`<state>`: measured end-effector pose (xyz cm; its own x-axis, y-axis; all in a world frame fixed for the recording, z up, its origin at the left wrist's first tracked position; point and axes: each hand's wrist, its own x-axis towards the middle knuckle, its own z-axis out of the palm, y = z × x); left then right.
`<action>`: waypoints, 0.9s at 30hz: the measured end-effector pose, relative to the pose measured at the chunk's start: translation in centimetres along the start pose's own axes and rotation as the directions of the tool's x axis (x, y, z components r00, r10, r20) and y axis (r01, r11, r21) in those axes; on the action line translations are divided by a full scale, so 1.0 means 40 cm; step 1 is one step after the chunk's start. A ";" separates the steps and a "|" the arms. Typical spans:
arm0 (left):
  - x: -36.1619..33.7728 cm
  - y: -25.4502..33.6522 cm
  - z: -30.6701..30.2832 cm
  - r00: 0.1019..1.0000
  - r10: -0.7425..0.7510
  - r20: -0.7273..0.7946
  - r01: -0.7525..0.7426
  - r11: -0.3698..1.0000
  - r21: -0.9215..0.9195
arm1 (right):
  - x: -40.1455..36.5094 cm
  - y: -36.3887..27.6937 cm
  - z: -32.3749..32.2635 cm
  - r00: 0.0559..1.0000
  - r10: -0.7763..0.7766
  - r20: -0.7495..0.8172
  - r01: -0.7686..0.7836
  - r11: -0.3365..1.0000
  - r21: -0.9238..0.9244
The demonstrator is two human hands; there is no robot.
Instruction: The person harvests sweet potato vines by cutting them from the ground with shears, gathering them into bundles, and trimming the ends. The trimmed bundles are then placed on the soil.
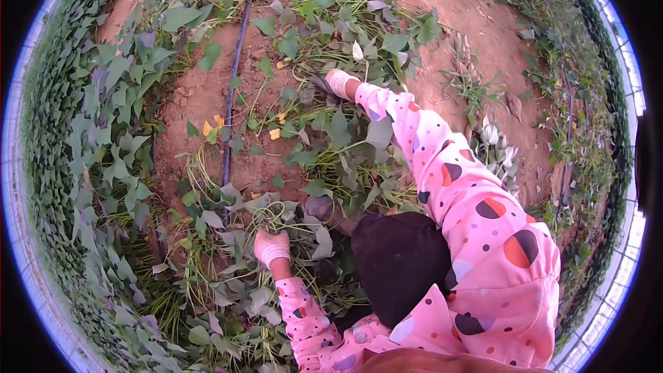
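My left hand, in a pale glove, is closed on a bunch of green vine stems with drooping leaves, low in the middle of the view. Farther forward, my right hand reaches out in a pale glove with dark finger coating. Its fingers look apart, among trailing vines close to the soil; leaves partly hide what lies around the fingertips. Both arms wear pink sleeves with coloured dots.
A dark drip hose runs along the reddish soil. Dense leafy vines grow at left, more plants at right. My dark-clothed knee and a shoe tip are below. Yellow leaves lie near the hose.
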<state>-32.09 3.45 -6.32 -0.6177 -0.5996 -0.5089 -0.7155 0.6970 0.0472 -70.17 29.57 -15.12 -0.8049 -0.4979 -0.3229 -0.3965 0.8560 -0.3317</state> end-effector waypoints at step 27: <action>-0.073 -0.133 -0.020 0.989 0.084 -0.125 -0.149 0.427 -0.892 | -0.293 0.062 -0.244 0.683 0.507 -0.526 0.186 0.575 0.797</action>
<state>-26.73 1.17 -4.39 -0.7112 -0.5837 -0.3917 -0.5047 0.0362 0.8625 -66.03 38.89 -3.51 -0.9828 0.1674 0.0774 -0.0262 0.2886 -0.9571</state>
